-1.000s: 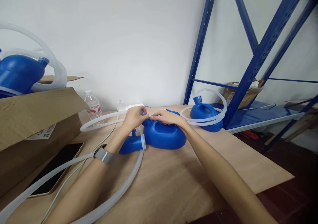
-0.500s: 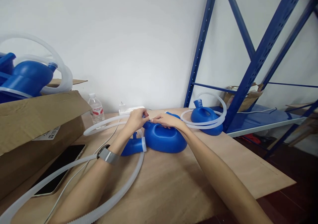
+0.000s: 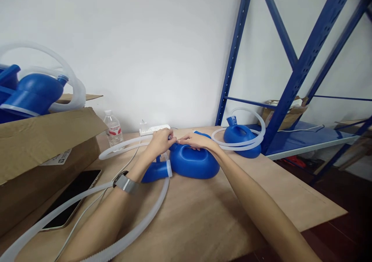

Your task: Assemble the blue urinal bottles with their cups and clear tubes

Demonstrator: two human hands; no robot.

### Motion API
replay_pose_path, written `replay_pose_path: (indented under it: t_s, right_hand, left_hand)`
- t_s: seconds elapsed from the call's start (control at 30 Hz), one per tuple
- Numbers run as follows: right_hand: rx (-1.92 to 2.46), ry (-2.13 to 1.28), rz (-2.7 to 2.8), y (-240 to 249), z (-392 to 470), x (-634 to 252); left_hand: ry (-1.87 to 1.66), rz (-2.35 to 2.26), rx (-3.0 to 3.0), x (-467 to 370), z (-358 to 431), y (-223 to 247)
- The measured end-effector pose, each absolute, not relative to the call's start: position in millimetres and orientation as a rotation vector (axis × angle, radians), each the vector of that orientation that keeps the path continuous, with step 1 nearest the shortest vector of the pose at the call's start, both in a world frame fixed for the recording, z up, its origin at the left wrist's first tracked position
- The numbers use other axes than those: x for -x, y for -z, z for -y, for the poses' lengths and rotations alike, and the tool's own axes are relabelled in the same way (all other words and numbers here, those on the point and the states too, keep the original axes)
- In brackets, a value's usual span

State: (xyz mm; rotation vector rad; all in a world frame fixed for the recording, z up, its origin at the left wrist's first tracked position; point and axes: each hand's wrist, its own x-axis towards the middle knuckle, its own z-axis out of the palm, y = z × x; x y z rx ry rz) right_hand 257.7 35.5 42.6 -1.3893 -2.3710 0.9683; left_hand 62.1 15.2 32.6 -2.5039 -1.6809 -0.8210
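Clock positions are read from the centre of the blue jug (image 3: 195, 165), with 12 toward the wall (image 3: 162, 53). The jug rests upright on the desk (image 3: 209, 211), directly in front of the person.

Left hand (image 3: 160, 141): positioned at the jug's neck, at 11 o'clock. The grip is closed, thumb and fingers drawn together; the part pinched between them is too small to identify. A watch (image 3: 125, 182) is fitted on this wrist.

Right hand (image 3: 196, 141): laid over the top of the jug, fingers extended toward the neck and nearly meeting the left fingertips. Whether its grip is open or closed cannot be told.

Adjacent items: a blue spout (image 3: 157, 172) with a pale rim lies at 9 o'clock, just beside the jug. A pale hose (image 3: 148, 219) curves from near it to the near side of the desk. A second jug (image 3: 244, 138), ringed by a coiled hose (image 3: 263, 128), stands at 2 o'clock.

Outer items: power strip (image 3: 157, 129) at 11 o'clock; water bottle (image 3: 114, 129) at 10 o'clock; cardboard box (image 3: 52, 138) at 9 o'clock, with further blue jugs (image 3: 37, 93) at its top; phone (image 3: 71, 200) at 8 o'clock, lying flat.
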Motion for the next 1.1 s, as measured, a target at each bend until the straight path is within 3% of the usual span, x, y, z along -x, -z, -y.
replay_pose_path:
  t_s: [1.1]
  right_hand:
    - [1.399, -0.944, 2.345, -39.8, -36.9, -259.7]
  left_hand:
    - [0.845, 1.754, 2.454, -67.1, -14.1, -25.3]
